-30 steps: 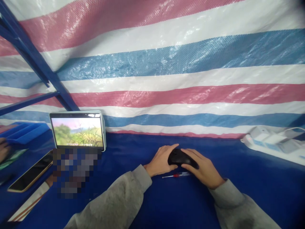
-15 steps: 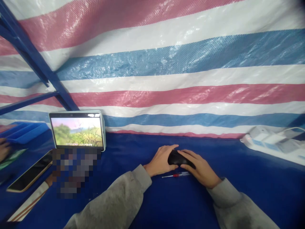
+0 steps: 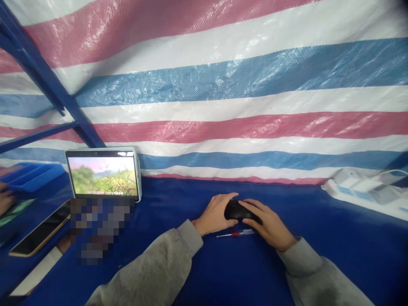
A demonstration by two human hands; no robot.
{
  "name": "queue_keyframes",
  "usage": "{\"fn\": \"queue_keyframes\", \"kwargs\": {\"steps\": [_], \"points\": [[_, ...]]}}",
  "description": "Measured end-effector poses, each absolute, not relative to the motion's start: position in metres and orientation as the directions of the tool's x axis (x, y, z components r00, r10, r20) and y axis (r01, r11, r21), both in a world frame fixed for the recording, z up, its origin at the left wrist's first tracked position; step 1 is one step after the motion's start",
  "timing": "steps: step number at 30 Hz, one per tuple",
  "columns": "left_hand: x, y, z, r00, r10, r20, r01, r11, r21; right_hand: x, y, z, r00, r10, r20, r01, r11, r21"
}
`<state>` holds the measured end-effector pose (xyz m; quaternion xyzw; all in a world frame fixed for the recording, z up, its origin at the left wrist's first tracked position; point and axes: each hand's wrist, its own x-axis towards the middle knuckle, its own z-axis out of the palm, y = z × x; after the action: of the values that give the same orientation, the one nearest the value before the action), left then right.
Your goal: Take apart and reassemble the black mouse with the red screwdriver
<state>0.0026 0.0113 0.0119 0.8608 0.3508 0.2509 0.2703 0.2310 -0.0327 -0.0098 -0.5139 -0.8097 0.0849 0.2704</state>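
Observation:
A black computer mouse (image 3: 239, 211) lies between my two hands, low over the blue tabletop. My left hand (image 3: 215, 214) is closed round its left end, thumb on the near side and fingers on the far side. Gripping the right end, my right hand (image 3: 270, 223) has its fingers over the top and its thumb along the near edge. Just in front of the mouse is a small screwdriver (image 3: 236, 233) with a thin metal shaft and a red part on its handle. The underside of the mouse is hidden.
To the left stand a lit tablet (image 3: 103, 174) and a phone (image 3: 41, 231), near a pixelated patch. Beyond them are a blue tray (image 3: 35, 176) and another person's hand (image 3: 5, 199). A white power strip (image 3: 366, 195) with plugs sits at the right. Striped sheeting (image 3: 223, 127) hangs behind.
My right hand has shifted very slightly to the right on the mouse; my left hand stays put. At the lower left, another person's pale sleeve has moved a little.

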Motion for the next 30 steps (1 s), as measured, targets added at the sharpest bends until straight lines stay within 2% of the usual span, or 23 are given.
{"fn": "queue_keyframes", "kwargs": {"steps": [26, 30], "points": [[0.0028, 0.0111, 0.0121, 0.627, 0.742, 0.239, 0.468, -0.604, 0.646, 0.2328, -0.0322, -0.009, -0.338, 0.896, 0.289, 0.779, 0.438, -0.448], [0.0026, 0.0112, 0.0135, 0.642, 0.731, 0.229, 0.46, -0.607, 0.648, 0.2317, -0.0324, -0.0084, -0.339, 0.887, 0.314, 0.77, 0.453, -0.449]]}}
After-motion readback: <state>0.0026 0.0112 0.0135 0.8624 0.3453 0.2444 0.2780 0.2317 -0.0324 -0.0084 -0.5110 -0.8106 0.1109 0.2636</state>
